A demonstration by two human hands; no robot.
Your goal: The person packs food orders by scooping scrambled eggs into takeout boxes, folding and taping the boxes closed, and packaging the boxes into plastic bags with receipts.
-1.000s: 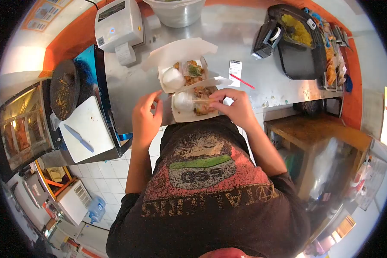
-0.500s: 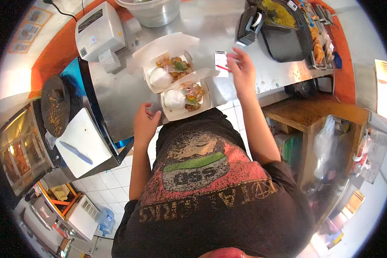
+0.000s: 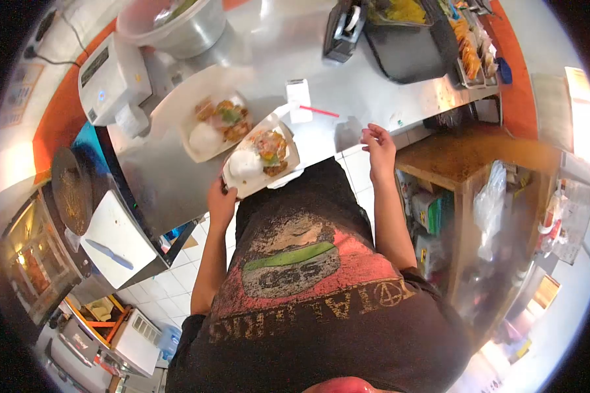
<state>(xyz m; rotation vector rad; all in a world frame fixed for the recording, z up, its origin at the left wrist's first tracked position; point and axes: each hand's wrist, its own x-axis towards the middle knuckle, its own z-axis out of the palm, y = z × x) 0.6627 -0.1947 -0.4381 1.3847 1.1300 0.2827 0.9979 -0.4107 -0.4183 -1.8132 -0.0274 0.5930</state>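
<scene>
At the counter's front edge, my left hand [image 3: 221, 202] grips the near corner of an open paper takeout box [image 3: 233, 188], its thumb on the side wall. White rice [image 3: 245, 164] and browned pieces with a green leaf [image 3: 272, 152] fill that box. Behind it to the left stands a second open takeout box [image 3: 206, 156] with similar food. My right hand [image 3: 379, 152] is off the counter's front edge, its fingers loosely bent, and I see nothing in it. Nearest to that hand, a thin red stick, perhaps a pen [image 3: 319, 111], lies partly on a white paper slip [image 3: 298, 98].
A small white printer [image 3: 115, 82] and a large plastic tub [image 3: 177, 39] stand at the back left. Toward the back right are a black tape dispenser [image 3: 343, 33] and a black tray [image 3: 406, 59]. A knife [image 3: 109, 254] rests on a white cutting board [image 3: 118, 229].
My left hand has taken hold of the near box, whose lid flap no longer stands up in view. My right hand has drawn back from the paper slip. The view has shifted.
</scene>
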